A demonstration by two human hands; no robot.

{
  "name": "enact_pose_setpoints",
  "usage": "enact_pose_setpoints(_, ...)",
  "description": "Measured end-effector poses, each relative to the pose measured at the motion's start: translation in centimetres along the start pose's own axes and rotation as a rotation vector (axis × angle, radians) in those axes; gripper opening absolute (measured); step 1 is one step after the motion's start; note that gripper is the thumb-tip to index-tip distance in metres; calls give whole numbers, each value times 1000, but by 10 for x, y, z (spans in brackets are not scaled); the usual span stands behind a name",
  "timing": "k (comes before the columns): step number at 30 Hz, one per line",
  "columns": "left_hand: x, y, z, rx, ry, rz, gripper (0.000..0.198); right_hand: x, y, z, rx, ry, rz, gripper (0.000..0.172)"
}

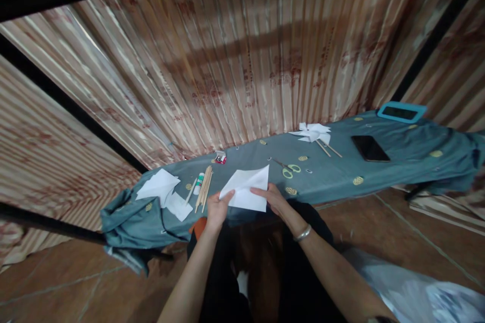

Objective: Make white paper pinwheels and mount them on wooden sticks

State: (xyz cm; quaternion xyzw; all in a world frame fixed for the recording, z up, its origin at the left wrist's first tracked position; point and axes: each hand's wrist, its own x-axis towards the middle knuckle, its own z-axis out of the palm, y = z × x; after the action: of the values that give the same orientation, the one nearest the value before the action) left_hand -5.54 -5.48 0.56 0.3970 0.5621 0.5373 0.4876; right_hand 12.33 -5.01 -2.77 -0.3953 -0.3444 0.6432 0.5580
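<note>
A creased white sheet of paper (248, 189) is held up between both hands over the near edge of the cloth-covered table. My left hand (219, 208) pinches its left side, thumb on top. At the right side, my right hand (273, 199) grips the paper with the thumb across its face; the fingers behind are hidden. Green-handled scissors (290, 168) lie to the right of the paper. Left of my left hand are several wooden sticks (205, 189), a glue stick (198, 183) and a thin pen-like item (191, 191).
White papers (159, 185) lie at the table's left end, and a small red-and-white box (220, 157) near the back. Paper pinwheels (313, 132) on sticks, a dark phone or tablet (370, 148) and a blue-framed device (402, 112) are on the right.
</note>
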Motion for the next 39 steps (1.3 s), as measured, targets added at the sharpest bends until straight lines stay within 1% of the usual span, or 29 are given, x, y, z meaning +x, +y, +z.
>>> enact_pose_setpoints(5,-4,0,2,-204,33,-127,19,4,4,4,3,22,-3,45)
enact_pose_setpoints(8,-10,-2,5,-331,21,-174,17,8,7,7,6,48,-23,47)
enact_pose_setpoints(11,-13,-3,11,-423,19,-208,15,12,11,9,-9,67,-46,49)
enact_pose_setpoints(14,-12,-5,21,-505,32,-248,16,15,16,9,-66,70,-68,51)
enact_pose_setpoints(17,-4,-6,28,-555,68,-270,19,18,15,2,-185,99,-112,54)
enact_pose_setpoints(19,3,-6,29,-564,92,-272,18,22,7,-9,-308,142,-157,59)
enact_pose_setpoints(21,11,-5,30,-572,101,-274,16,28,-8,-26,-473,200,-198,59)
enact_pose_setpoints(22,14,-3,30,-576,101,-275,16,32,-17,-36,-572,235,-213,55)
enact_pose_setpoints(25,26,3,32,-592,88,-272,18,42,-48,-63,-906,353,-231,29)
enact_pose_setpoints(27,33,8,36,-610,79,-265,19,46,-62,-76,-1120,412,-200,22)
enact_pose_setpoints(29,42,12,42,-635,71,-259,18,49,-68,-81,-1308,435,-142,19)
enact_pose_setpoints(33,60,15,51,-680,62,-248,16,55,-67,-81,-1602,410,-29,20)
enact_pose_setpoints(36,73,11,52,-705,77,-242,15,59,-66,-81,-1756,392,47,22)
enact_pose_setpoints(39,82,7,50,-723,102,-240,18,62,-66,-83,-1853,374,101,24)
